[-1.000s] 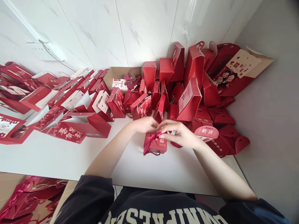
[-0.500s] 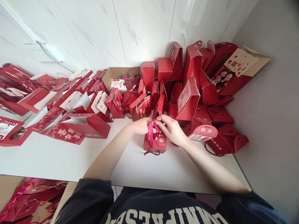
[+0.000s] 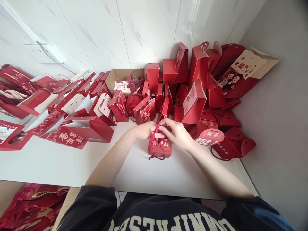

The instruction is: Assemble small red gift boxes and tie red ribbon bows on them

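A small red gift box [image 3: 160,147] stands on the white table [image 3: 72,160] in front of me. A red ribbon [image 3: 154,136] loops over its top and a dark red cord trails at its base. My left hand [image 3: 143,130] pinches the ribbon at the box's top left. My right hand [image 3: 176,133] is closed on the ribbon from the right, fingertips meeting the left hand's above the box.
Many red gift boxes and bags [image 3: 192,96] crowd the back and right of the table against the tiled wall. An open cardboard box [image 3: 120,78] holds tags. Flat red bags [image 3: 77,128] lie at left. More red bags [image 3: 31,205] sit below the table edge.
The ribbon has gone from hanging down the box's front left to being looped up over its top. Both hands moved slightly up and closer together.
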### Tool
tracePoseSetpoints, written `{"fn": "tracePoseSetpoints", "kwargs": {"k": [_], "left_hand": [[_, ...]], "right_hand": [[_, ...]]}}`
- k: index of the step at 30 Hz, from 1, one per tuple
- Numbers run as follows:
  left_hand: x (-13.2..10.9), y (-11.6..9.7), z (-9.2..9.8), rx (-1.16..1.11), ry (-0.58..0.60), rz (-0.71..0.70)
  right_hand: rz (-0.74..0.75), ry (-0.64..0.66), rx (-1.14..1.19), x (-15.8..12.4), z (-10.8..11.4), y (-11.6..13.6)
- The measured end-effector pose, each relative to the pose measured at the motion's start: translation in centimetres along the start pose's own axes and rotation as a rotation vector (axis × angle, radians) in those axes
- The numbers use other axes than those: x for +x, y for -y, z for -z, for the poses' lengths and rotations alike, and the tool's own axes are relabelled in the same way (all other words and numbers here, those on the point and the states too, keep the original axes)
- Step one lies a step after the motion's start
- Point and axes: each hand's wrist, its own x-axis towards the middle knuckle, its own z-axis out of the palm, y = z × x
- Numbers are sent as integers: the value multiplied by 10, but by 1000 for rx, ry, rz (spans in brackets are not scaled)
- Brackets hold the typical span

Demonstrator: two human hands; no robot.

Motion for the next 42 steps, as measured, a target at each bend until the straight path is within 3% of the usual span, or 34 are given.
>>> {"fn": "tracePoseSetpoints", "kwargs": {"k": [4,10,14,24,32,42], "left_hand": [[-1,4,0,-42,1,17],[0,6,3,72,-59,36],[1,5,3,36,-38,31],[-1,7,0,3,-39,-53],[-2,5,-2,-26,-72,-40],[-1,16,1,-23,-59,-49]], "right_hand": [[-93,101,-38,-11,15,0],[160,241,-275,-33,31,-7],[175,181,-417,-38,28,-11],[129,152,-164,-29,25,-15],[69,136,-133,-31,26,-9],[255,245,-294,-48,9,0]]}}
